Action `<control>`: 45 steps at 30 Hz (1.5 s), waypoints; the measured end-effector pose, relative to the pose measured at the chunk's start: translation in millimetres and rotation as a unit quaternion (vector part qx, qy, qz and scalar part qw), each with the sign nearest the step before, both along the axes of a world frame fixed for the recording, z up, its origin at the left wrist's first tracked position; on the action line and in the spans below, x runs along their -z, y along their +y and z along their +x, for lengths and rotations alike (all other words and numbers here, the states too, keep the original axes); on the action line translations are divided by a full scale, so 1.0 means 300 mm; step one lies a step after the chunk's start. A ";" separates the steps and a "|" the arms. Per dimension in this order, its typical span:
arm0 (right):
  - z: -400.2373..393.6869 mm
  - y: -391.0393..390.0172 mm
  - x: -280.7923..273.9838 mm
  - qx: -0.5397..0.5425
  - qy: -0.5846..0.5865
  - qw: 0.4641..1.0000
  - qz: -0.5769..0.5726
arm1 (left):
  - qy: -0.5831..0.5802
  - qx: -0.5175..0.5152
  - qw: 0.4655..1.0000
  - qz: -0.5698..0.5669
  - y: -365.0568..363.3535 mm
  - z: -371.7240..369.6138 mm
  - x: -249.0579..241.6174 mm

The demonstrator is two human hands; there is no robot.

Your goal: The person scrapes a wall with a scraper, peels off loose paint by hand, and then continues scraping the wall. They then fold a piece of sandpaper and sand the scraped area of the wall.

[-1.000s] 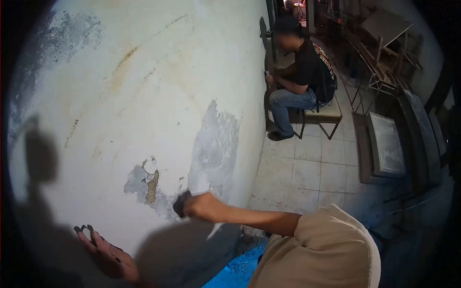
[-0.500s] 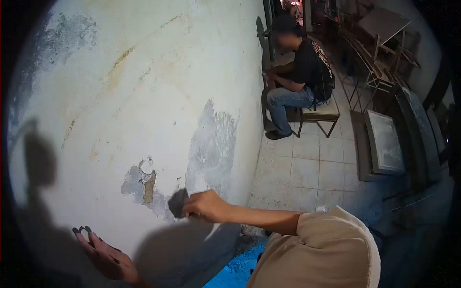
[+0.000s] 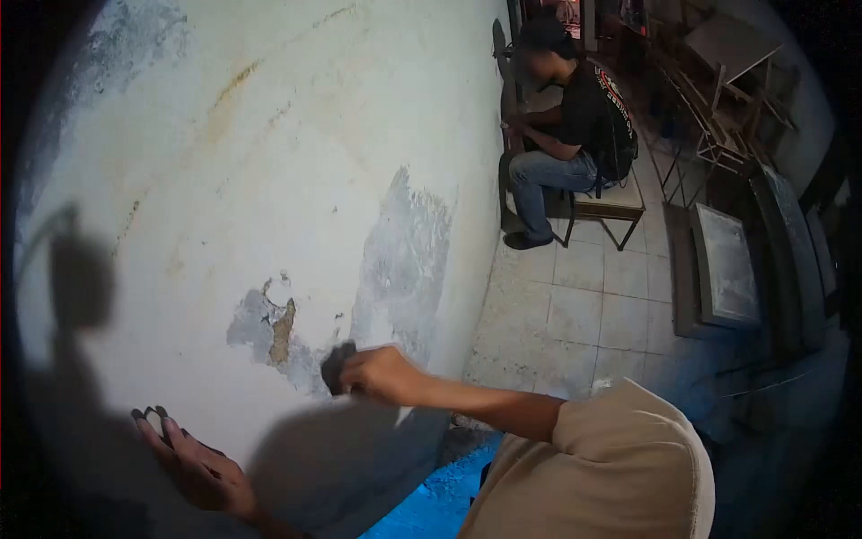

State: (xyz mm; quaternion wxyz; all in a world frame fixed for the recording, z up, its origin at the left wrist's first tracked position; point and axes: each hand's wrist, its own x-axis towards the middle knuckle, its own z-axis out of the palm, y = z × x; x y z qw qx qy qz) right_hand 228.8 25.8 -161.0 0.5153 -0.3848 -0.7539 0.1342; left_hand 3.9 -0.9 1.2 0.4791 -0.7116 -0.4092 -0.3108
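Note:
My right hand (image 3: 384, 375) is closed on a dark, flat scraper-like blade (image 3: 337, 366), which is against the wall (image 3: 189, 332) or very close to it. Motion blurs the blade, and its handle is hidden in my fingers. Just left of it are a grey patch of bare plaster and a brownish hole (image 3: 282, 332). A larger grey patch (image 3: 404, 242) of stripped paint lies above the hand. At the lower left my left hand (image 3: 202, 467) has its fingers stretched upward, at or near the wall, with no object visible in it.
A person (image 3: 575, 126) in a black shirt sits on a stool (image 3: 611, 205) farther along the wall. Light floor tiles (image 3: 575, 319) run beside it. On the right are a grey-topped slab (image 3: 725, 265) and stacked wooden furniture (image 3: 718, 99). A bright blue surface (image 3: 431, 494) lies below my arm.
The view has shifted slightly. My right hand and the dark blade have moved a little upward along the wall. My left hand stays in nearly the same place.

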 end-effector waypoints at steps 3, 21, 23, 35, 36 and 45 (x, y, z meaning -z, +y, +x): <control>0.025 -0.009 0.007 -0.020 -0.036 0.999 -0.013 | -0.019 0.036 0.999 -0.010 0.000 0.011 -0.001; 0.025 0.003 -0.019 -0.010 0.002 0.999 -0.038 | 0.014 0.065 0.997 0.042 0.013 0.027 -0.009; 0.087 0.009 -0.028 -0.006 -0.040 0.999 -0.021 | 0.011 0.049 0.998 0.047 0.017 0.036 -0.012; 0.108 -0.002 -0.045 0.024 -0.007 0.999 -0.032 | -0.005 0.022 0.998 0.060 0.059 0.057 0.011; 0.148 0.000 -0.089 0.054 -0.019 0.998 -0.039 | 0.001 0.016 0.998 0.055 0.062 0.047 0.012; 0.034 0.012 -0.011 0.034 0.014 0.998 -0.044 | 0.002 0.020 0.999 0.050 0.061 0.051 0.010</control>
